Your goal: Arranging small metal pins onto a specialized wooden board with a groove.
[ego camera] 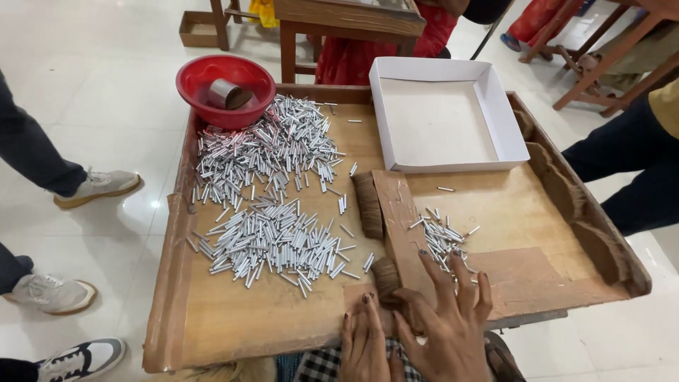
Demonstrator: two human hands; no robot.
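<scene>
My left hand [366,344] rests flat at the near edge of the wooden tray table [233,325], fingers by a brown wrapped roll [386,277]. My right hand [445,318] lies spread over the near end of a tape-wrapped wooden block [396,212], fingertips touching a small heap of silver metal tubes [442,237]. Neither hand holds anything. A large spread of several silver tubes [272,191] covers the tray's left half. A second brown roll [368,205] lies along the block's left side.
An empty white cardboard box [445,117] sits at the tray's far right. A red bowl [225,88] holding a grey cylinder stands at the far left corner. People's legs and shoes [99,185] are on the floor at left; another person's leg [636,170] at right. Wooden furniture stands behind.
</scene>
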